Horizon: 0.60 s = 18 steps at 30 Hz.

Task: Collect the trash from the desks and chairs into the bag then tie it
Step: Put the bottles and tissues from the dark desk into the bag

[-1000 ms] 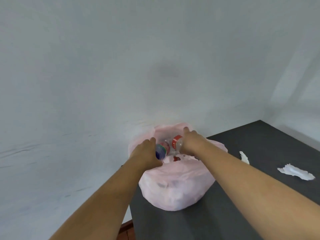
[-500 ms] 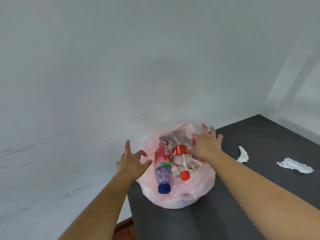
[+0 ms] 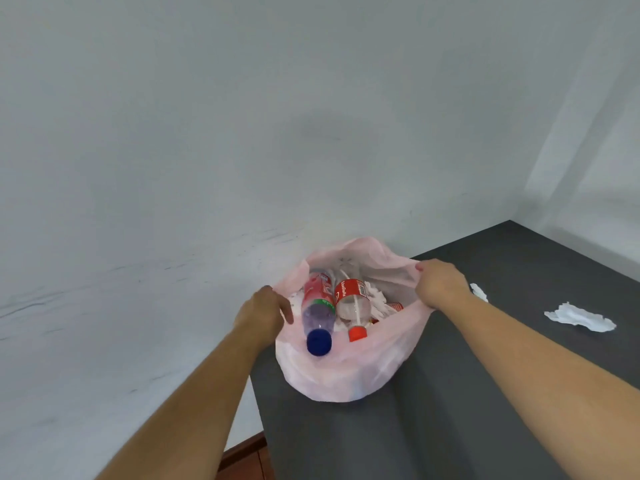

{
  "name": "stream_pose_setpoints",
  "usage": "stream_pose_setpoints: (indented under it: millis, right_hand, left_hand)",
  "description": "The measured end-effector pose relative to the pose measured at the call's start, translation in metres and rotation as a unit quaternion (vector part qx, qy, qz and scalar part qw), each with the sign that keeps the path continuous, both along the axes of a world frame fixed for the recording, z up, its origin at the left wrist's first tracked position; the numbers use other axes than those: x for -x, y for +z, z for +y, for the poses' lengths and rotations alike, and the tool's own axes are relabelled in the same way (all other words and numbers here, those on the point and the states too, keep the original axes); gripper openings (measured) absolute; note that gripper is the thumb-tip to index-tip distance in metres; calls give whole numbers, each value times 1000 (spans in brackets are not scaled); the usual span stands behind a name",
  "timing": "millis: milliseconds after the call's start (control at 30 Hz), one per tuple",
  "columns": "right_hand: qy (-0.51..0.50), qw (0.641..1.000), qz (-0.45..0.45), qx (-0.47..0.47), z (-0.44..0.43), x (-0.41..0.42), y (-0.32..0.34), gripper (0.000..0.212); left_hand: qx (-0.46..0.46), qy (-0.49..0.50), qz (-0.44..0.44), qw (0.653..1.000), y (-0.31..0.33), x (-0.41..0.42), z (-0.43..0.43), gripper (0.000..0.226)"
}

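Observation:
A thin pink plastic bag (image 3: 349,372) stands open on the near left corner of the dark grey desk (image 3: 467,410). Inside lie a blue-capped bottle (image 3: 317,315) with a red label, a red-capped bottle (image 3: 351,299) with a red label, and white crumpled paper. My left hand (image 3: 261,311) grips the bag's left rim. On the right rim, my right hand (image 3: 440,282) pinches the plastic, holding the mouth wide. A crumpled white tissue (image 3: 580,317) lies on the desk to the right, and a smaller white scrap (image 3: 479,292) shows just behind my right wrist.
A pale wall (image 3: 242,133) rises directly behind and left of the desk, meeting another wall at the right corner. A strip of reddish-brown floor (image 3: 246,459) shows below the desk's left edge.
Both hands went from pushing the bottles into the bag, to lifting off spread open, to taking hold of the bag's rim on either side. The bottles settled lower inside.

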State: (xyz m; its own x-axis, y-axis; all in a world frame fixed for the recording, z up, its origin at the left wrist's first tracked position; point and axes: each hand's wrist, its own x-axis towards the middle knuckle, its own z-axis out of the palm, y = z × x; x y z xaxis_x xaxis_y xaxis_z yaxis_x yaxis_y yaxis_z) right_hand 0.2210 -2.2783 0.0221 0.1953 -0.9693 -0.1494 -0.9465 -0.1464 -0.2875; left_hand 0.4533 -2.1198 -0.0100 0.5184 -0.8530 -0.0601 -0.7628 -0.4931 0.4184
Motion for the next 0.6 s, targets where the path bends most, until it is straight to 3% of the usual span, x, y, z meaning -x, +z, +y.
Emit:
stream_pose_setpoints:
  millis: [200, 333, 533, 600]
  right_hand:
    - [0, 998, -24, 50, -13, 7, 13, 52]
    - [37, 999, -18, 29, -15, 8, 15, 60]
    - [30, 988, -137, 63, -18, 3, 19, 68]
    - [44, 983, -164, 64, -17, 0, 18, 71]
  left_hand:
    - [114, 98, 53, 987, 52, -9, -17, 39]
    - [188, 142, 100, 967, 67, 2, -17, 29]
    - [51, -6, 68, 996, 77, 12, 1, 69]
    - [57, -18, 84, 995, 75, 13, 6, 74]
